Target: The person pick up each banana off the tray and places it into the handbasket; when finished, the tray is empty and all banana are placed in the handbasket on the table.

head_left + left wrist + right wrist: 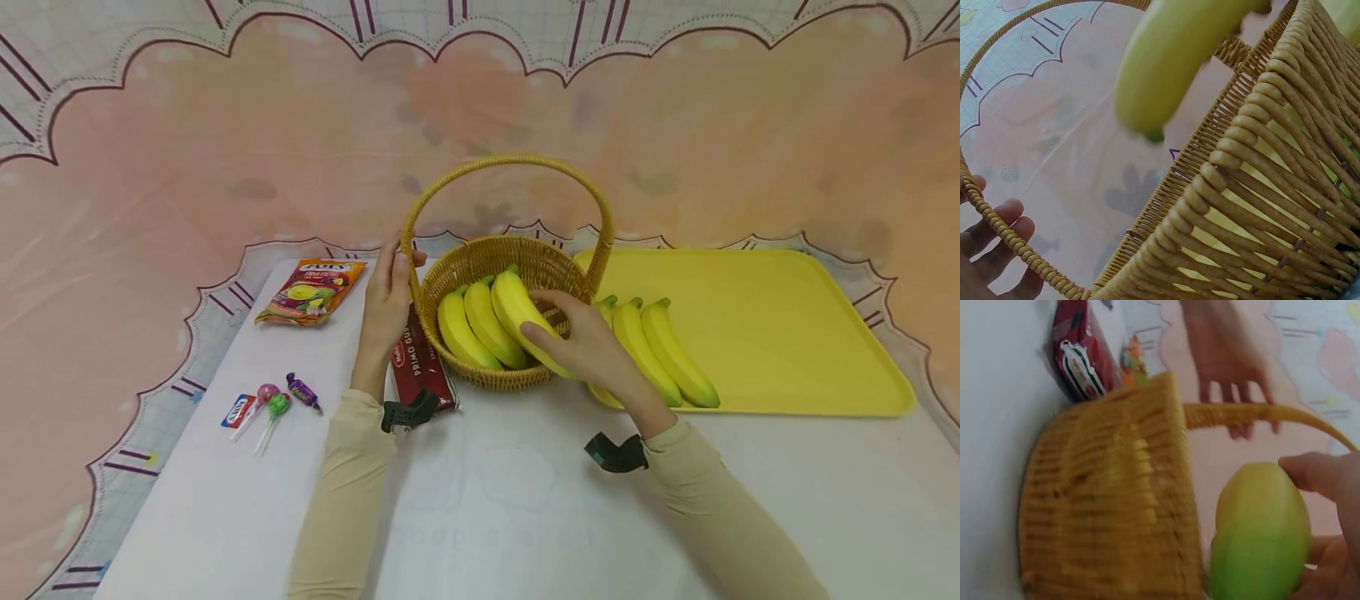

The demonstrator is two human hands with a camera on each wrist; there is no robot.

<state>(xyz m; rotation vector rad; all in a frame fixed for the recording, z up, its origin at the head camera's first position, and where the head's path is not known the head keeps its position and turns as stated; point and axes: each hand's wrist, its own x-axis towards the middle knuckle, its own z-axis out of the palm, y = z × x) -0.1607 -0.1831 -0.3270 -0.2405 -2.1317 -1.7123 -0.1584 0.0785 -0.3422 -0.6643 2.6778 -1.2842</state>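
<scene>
A woven wicker basket stands mid-table with two bananas lying in it. My left hand holds the left foot of the basket handle between thumb and fingers; its fingers show behind the handle in the left wrist view. My right hand grips a third banana and holds it tilted over the basket's front right rim. That banana fills the right wrist view, with my thumb on its top.
A yellow tray lies to the right with several bananas at its left end. A dark red packet lies by the basket. A candy bag, lollipops and small sweets lie at the left.
</scene>
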